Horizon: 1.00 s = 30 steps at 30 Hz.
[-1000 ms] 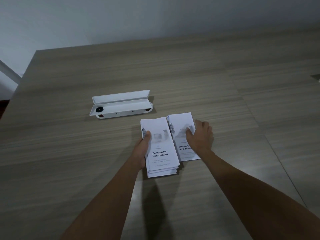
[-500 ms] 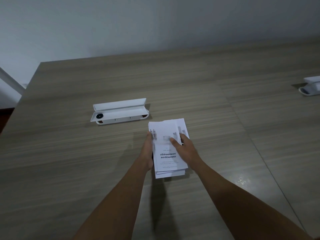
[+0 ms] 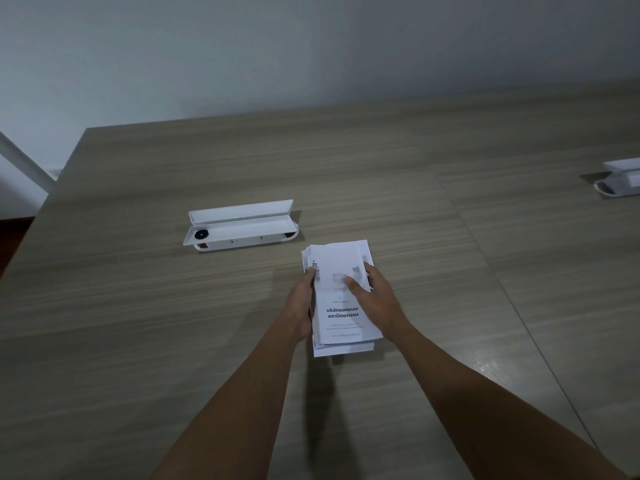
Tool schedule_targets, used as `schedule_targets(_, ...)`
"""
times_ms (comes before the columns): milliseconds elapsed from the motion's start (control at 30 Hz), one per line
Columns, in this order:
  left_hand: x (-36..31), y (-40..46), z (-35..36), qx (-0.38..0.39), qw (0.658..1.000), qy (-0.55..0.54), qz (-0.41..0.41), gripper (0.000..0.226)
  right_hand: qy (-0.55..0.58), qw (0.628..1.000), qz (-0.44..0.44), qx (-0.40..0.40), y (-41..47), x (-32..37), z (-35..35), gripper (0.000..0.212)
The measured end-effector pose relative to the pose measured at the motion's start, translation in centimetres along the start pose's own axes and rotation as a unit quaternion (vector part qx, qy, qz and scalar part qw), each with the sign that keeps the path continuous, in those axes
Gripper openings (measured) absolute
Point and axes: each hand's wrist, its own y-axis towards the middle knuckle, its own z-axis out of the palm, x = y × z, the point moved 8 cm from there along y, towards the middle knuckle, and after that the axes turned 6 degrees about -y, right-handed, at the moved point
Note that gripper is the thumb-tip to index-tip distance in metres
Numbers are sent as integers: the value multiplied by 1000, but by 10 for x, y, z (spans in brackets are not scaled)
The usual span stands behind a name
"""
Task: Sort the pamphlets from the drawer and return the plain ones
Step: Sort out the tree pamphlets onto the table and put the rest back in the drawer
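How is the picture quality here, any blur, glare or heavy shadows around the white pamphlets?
Head view: dim, bluish light; the stack of white printed pamphlets shows smeared upper print but crisp bold lettering lower down; a dark shadow falls below it on the grey wood-grain table; a glare patch shines beside the right forearm; wide-angle bending curves the table edges.
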Motion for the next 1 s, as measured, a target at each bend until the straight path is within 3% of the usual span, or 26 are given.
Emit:
schedule_targets(167, 0, -5, 5, 4, 1000, 8, 3, 52, 28, 999, 30, 3, -2, -7, -1, 25)
schedule_targets(367, 1, -11, 8, 25, 999, -33, -8, 60, 20, 998, 49, 18, -3, -9, 0, 27)
schedule_targets(667, 2, -11, 2, -10, 1000, 4, -1, 44, -2, 999, 40, 30, -6, -3, -2, 41)
schedule_targets(1000, 5, -8, 4, -6, 1000, -10, 16, 51, -19, 999, 23, 28, -10, -1, -6, 47)
